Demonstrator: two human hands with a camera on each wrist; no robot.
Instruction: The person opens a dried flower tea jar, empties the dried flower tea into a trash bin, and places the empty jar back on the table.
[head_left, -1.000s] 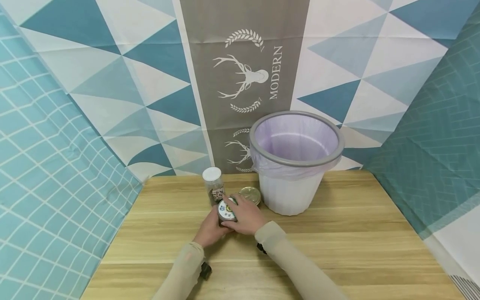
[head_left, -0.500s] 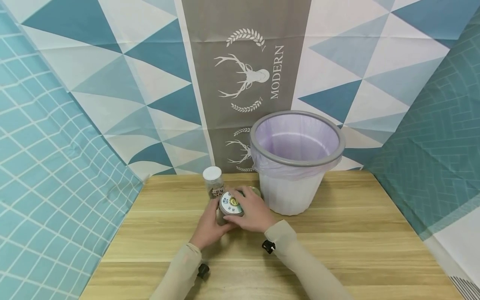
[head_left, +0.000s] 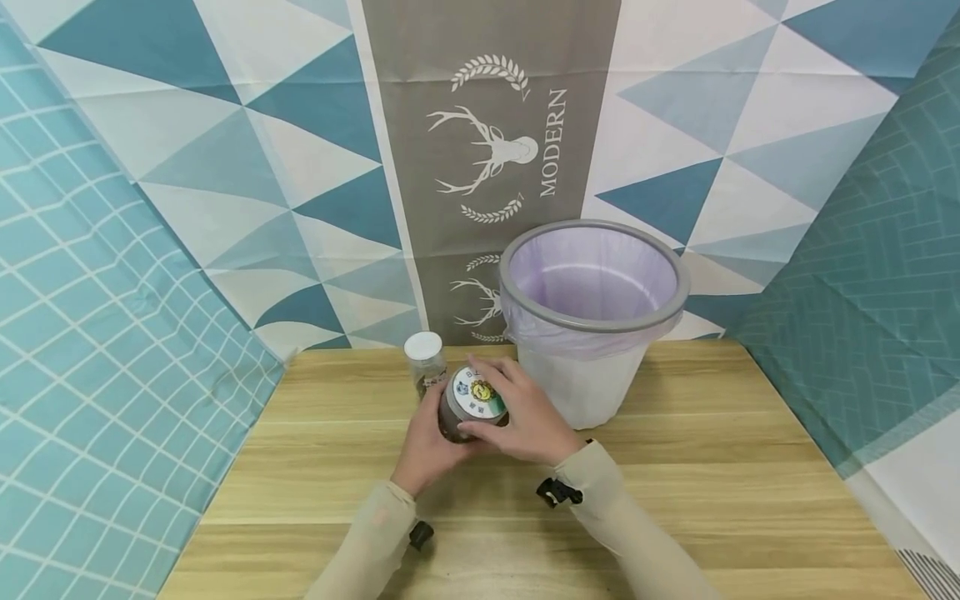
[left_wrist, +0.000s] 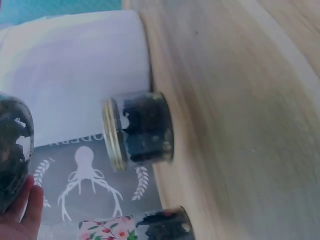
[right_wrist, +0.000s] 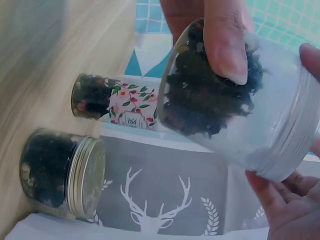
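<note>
Both hands are on a clear jar (head_left: 453,421) with dark dried contents and a white lid bearing a cartoon sticker. My left hand (head_left: 431,446) grips its body; in the right wrist view a thumb (right_wrist: 227,62) presses the side of the jar (right_wrist: 200,100). My right hand (head_left: 525,412) curls its fingers and thumb round the lid (head_left: 478,393). The jar is held raised and tilted. Just behind the left hand stands a tall clear jar (head_left: 425,354) with a white cap and floral label. A shorter gold-lidded jar (left_wrist: 145,130) stands nearby, hidden in the head view.
A white bin (head_left: 581,379) with a grey rim and a purple liner stands at the back, right of the hands. The wooden table (head_left: 712,467) ends against a patterned cloth backdrop (head_left: 315,208).
Both hands have moved slightly right and lifted the jar, so it looks larger and more of its body shows. The gold-lidded jar has become covered in the head view.
</note>
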